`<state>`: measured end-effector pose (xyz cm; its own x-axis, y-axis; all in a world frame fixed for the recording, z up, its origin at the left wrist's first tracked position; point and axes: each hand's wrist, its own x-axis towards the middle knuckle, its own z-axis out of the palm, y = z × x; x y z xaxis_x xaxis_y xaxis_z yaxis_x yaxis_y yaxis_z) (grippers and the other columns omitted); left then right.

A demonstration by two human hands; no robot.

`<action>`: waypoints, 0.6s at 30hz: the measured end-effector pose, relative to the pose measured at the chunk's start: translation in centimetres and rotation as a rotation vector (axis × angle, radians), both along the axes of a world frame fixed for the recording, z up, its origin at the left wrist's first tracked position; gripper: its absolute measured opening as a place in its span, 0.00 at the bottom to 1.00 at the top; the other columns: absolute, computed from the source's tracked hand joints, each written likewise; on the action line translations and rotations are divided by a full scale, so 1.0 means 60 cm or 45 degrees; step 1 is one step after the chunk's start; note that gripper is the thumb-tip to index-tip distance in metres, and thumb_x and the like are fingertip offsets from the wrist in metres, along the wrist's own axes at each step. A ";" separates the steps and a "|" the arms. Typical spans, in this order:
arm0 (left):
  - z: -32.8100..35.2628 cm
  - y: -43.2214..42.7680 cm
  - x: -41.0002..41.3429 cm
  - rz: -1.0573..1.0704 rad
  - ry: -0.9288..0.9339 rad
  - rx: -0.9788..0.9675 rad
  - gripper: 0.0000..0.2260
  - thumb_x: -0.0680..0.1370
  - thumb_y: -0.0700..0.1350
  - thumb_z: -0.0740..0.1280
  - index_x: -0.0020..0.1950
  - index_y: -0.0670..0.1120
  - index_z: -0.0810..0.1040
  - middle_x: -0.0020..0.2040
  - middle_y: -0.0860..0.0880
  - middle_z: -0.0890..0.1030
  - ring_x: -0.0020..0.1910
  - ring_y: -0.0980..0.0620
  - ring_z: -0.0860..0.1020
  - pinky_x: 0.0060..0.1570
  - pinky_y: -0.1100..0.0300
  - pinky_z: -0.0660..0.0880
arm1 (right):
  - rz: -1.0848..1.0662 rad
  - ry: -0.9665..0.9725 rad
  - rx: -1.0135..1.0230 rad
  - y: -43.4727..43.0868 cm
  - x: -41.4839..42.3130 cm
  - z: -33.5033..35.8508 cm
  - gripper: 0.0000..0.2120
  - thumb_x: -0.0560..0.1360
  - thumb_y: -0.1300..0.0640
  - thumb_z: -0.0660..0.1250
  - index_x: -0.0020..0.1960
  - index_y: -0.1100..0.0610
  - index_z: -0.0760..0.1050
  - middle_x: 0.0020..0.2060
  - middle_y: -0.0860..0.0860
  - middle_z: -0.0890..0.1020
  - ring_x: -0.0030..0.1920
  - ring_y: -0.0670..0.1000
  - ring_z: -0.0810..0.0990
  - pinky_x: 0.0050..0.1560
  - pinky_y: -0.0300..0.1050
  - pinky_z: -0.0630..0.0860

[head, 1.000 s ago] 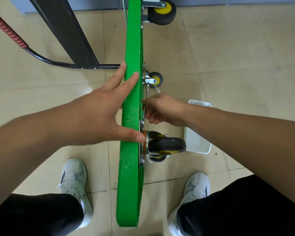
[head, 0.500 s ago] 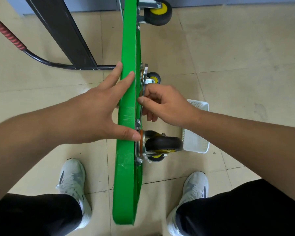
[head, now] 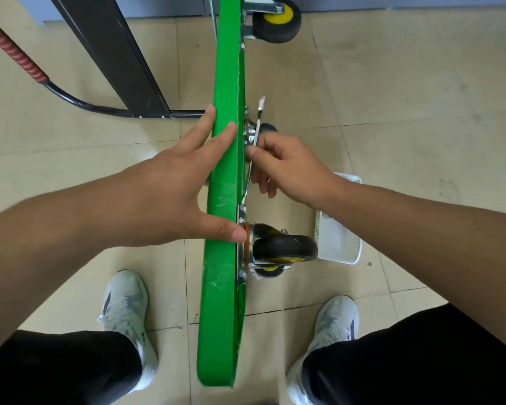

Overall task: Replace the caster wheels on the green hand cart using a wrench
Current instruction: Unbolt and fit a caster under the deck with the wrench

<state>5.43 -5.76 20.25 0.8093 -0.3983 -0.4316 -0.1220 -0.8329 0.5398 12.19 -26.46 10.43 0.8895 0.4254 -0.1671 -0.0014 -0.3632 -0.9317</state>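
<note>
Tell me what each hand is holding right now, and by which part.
The right hand pinches the wrench about midway along its handle. The left hand grips nothing; it rests open against the edge of the green cart deck.

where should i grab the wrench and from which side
Grip the wrench on its flat shank toward the free far end, above where the right hand pinches it now. Its near end seems to sit at the bolts of the near caster, so the far end likely gives most leverage. Come from the wheel side; the green deck blocks the other.
</note>
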 end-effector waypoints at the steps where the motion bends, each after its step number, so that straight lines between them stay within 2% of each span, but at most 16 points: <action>1: 0.000 0.000 0.000 -0.001 -0.001 -0.001 0.62 0.55 0.75 0.69 0.79 0.64 0.35 0.75 0.69 0.28 0.73 0.57 0.66 0.66 0.62 0.69 | -0.077 0.061 0.011 0.000 0.009 -0.006 0.16 0.85 0.56 0.62 0.51 0.70 0.74 0.32 0.54 0.81 0.30 0.54 0.79 0.28 0.45 0.75; 3: 0.000 -0.001 -0.001 0.007 0.010 -0.007 0.62 0.55 0.75 0.69 0.79 0.64 0.35 0.75 0.69 0.28 0.73 0.57 0.66 0.66 0.62 0.68 | -0.206 0.212 0.030 -0.004 0.024 -0.018 0.16 0.85 0.54 0.61 0.51 0.69 0.75 0.31 0.53 0.80 0.28 0.52 0.76 0.27 0.42 0.71; 7: 0.001 -0.002 -0.001 -0.002 0.009 -0.003 0.62 0.55 0.74 0.69 0.79 0.64 0.35 0.74 0.68 0.27 0.74 0.58 0.64 0.65 0.64 0.68 | -0.328 0.456 0.123 -0.009 0.036 -0.038 0.14 0.85 0.50 0.62 0.45 0.58 0.74 0.29 0.52 0.77 0.27 0.51 0.72 0.25 0.39 0.66; 14: 0.001 -0.001 -0.001 0.002 0.008 -0.014 0.62 0.56 0.74 0.69 0.79 0.63 0.35 0.75 0.68 0.27 0.74 0.58 0.65 0.65 0.65 0.67 | -0.332 0.831 0.073 -0.008 0.025 -0.061 0.15 0.85 0.52 0.60 0.44 0.59 0.74 0.30 0.52 0.76 0.26 0.47 0.72 0.23 0.37 0.67; 18: 0.001 0.000 -0.002 0.003 0.008 -0.019 0.62 0.56 0.74 0.69 0.79 0.63 0.35 0.75 0.68 0.27 0.74 0.58 0.64 0.64 0.66 0.66 | -0.348 1.079 0.086 -0.005 0.017 -0.078 0.18 0.85 0.52 0.60 0.39 0.58 0.74 0.30 0.52 0.77 0.25 0.46 0.72 0.21 0.35 0.68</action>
